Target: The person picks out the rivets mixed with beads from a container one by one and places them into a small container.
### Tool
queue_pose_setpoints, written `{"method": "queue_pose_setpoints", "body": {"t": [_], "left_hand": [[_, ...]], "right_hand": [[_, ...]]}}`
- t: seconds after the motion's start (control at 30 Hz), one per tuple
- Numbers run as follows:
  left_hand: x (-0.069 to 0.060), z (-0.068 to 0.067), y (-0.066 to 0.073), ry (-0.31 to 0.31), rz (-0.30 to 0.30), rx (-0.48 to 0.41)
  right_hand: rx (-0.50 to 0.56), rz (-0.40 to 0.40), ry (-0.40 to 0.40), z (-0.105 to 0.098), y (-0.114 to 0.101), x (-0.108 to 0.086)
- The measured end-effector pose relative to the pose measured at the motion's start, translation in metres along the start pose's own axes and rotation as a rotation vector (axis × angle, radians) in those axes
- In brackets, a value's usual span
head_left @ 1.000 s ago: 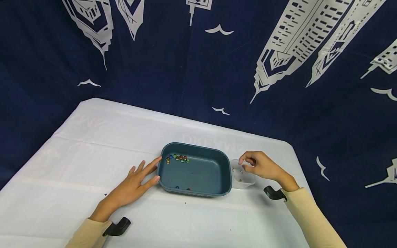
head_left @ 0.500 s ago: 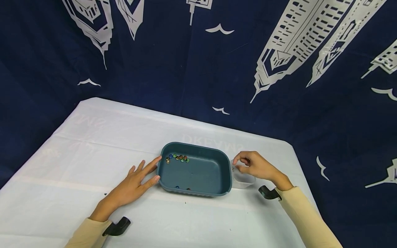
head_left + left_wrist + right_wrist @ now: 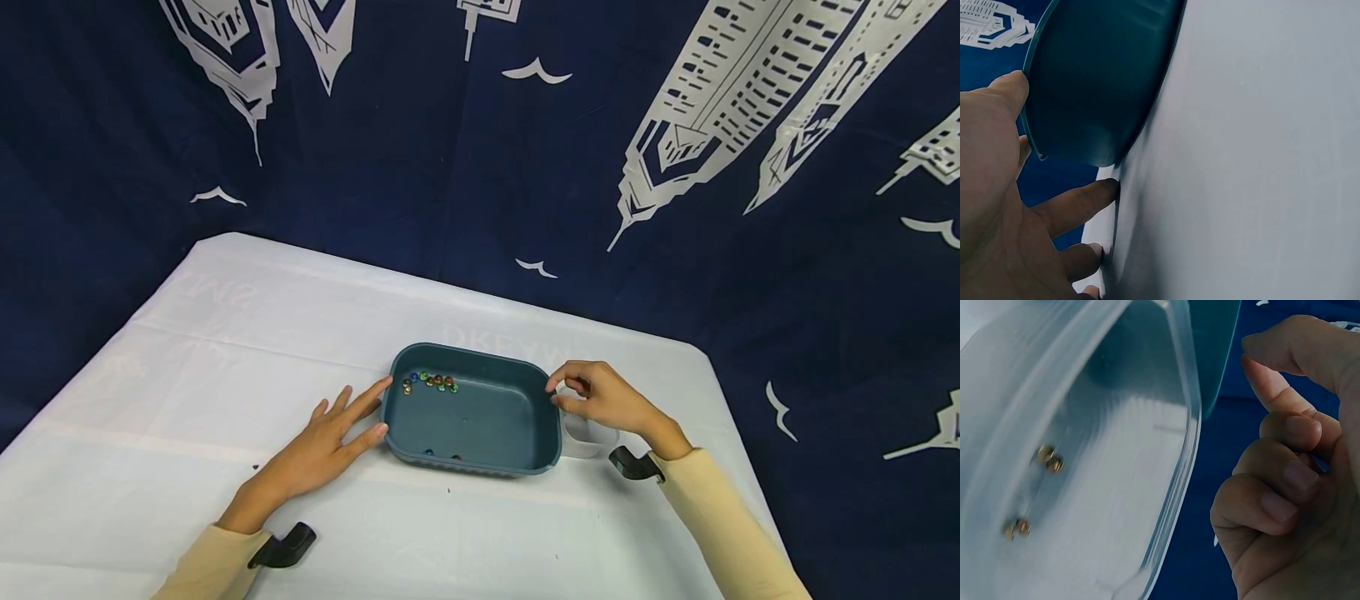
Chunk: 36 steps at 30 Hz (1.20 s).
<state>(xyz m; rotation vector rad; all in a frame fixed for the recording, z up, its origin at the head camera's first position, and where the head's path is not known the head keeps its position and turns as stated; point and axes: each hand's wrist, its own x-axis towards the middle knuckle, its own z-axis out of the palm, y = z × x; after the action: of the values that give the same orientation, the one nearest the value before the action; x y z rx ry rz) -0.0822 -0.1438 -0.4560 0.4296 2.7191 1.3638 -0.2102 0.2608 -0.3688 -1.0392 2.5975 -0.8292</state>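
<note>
A teal rectangular tub stands on the white table with several coloured glass marbles along its far left side. Spread fingers of my left hand touch the tub's left end; in the left wrist view the thumb lies at its rim. My right hand hovers by the tub's right rim, above a clear plastic container. Its thumb and index finger point toward the tub, with nothing visible between them, and the other fingers are bent. Small shiny gold pieces lie inside the container.
The clear container sits against the tub's right end. Two more marbles lie at the tub's near side. A dark speck is on the white table. Behind the table hangs a navy cloth with white building prints.
My right hand has moved left from over the clear container to the tub's right rim. The left hand stays at the tub's left end. The view has shifted slightly.
</note>
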Motion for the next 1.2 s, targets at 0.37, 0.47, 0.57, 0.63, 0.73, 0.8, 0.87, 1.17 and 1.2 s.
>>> {"method": "queue_pose_setpoints", "body": {"t": [0.37,0.47,0.57,0.63,0.73,0.8,0.87,1.17,1.2], "left_hand": [[0.001,0.0,0.0,-0.007,-0.009,0.008],[0.001,0.0,0.0,-0.006,-0.004,0.011],[0.0,0.0,0.001,-0.006,-0.002,0.014],[0.0,0.0,0.001,-0.006,-0.002,0.012],[0.0,0.0,0.0,-0.006,-0.005,0.007],[0.0,0.001,-0.001,-0.007,-0.008,0.003],[0.001,0.001,-0.003,-0.007,-0.008,0.002],[0.001,0.0,-0.004,-0.008,-0.013,0.008],[0.001,0.0,-0.003,-0.008,-0.011,0.006]], "right_hand": [[0.013,-0.038,-0.022,0.009,-0.012,0.018],[0.019,-0.044,-0.036,0.011,-0.014,0.023],[0.013,-0.053,-0.05,0.013,-0.017,0.028],[0.01,-0.06,-0.061,0.015,-0.02,0.032],[0.005,-0.073,-0.072,0.018,-0.024,0.037],[0.012,-0.079,-0.078,0.02,-0.026,0.04],[0.018,-0.083,-0.084,0.022,-0.028,0.043],[0.064,-0.133,-0.112,0.033,-0.037,0.056],[0.066,-0.137,-0.114,0.034,-0.038,0.058]]}}
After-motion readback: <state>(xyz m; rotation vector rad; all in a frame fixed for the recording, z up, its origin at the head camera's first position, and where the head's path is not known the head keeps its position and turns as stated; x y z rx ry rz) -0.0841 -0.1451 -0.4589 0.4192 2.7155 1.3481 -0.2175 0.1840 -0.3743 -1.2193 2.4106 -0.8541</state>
